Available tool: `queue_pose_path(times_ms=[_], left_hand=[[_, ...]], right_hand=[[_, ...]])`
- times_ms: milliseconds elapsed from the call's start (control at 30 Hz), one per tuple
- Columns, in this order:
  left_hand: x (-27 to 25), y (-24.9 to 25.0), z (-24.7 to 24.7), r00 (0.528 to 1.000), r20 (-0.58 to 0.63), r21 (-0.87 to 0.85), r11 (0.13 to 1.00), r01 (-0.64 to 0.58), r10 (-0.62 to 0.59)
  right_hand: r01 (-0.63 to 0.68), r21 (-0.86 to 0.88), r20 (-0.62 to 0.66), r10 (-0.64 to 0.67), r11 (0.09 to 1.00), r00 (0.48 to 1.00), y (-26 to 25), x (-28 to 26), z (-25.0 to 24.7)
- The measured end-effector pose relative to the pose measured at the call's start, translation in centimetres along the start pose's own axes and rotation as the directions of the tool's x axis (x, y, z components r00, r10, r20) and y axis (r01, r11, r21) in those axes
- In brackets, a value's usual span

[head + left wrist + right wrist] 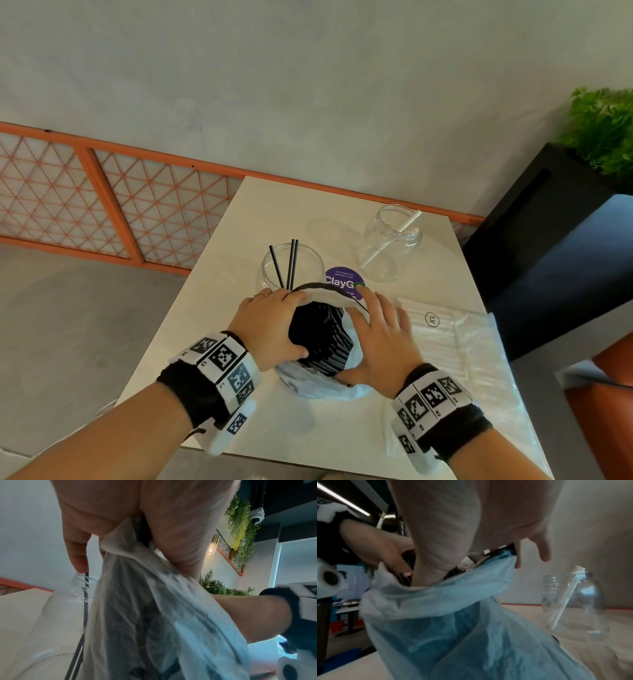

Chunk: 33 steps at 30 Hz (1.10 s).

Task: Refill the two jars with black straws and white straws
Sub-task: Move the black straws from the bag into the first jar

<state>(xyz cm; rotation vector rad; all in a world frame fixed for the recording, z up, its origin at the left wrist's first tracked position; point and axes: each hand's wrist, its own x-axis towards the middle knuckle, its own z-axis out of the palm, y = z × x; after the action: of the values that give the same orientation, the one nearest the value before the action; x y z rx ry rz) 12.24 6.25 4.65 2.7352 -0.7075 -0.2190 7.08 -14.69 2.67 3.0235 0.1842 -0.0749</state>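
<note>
A thick bundle of black straws point(322, 339) stands upright on the table in a thin plastic bag point(325, 387). My left hand point(270, 325) grips the bundle from the left, thumb in front. My right hand point(376, 332) cups its right side with spread fingers; in the right wrist view its thumb tucks into the rim of the bag point(453, 615). Just behind the bundle a glass jar point(274, 270) holds three black straws point(292, 260). Further back and to the right, a second jar point(394, 246) holds one white straw point(407, 224). The left wrist view shows the bag point(154, 615) beside the first jar point(65, 601).
A flat plastic pack of white straws point(445, 339) lies on the table point(274, 205) right of my right hand. A purple round sticker point(342, 277) sits between the jars. Beyond the table's right edge are a black planter point(534, 222) and an orange seat point(603, 394).
</note>
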Motion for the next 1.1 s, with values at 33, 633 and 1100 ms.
queue_pose_path(times_ms=[33,633,1100], left_hand=[[0.0,0.1,0.0,1.000,0.011,-0.019,1.000,-0.002,0.002],[-0.7,-1.0,-2.3,0.994,-0.080,-0.521,0.853,0.023,-0.076],[-5.2,1.3,-3.0,0.999,-0.019,0.174,0.984,0.029,-0.026]], right_hand=[[-0.007,0.036,0.037,0.006,0.999,0.999,0.1,0.2,0.3],[-0.064,0.863,0.091,-0.030,0.501,0.995,-0.8,3.3,1.2],[-0.068,0.867,0.042,0.064,0.493,0.997,-2.4,3.5,3.2]])
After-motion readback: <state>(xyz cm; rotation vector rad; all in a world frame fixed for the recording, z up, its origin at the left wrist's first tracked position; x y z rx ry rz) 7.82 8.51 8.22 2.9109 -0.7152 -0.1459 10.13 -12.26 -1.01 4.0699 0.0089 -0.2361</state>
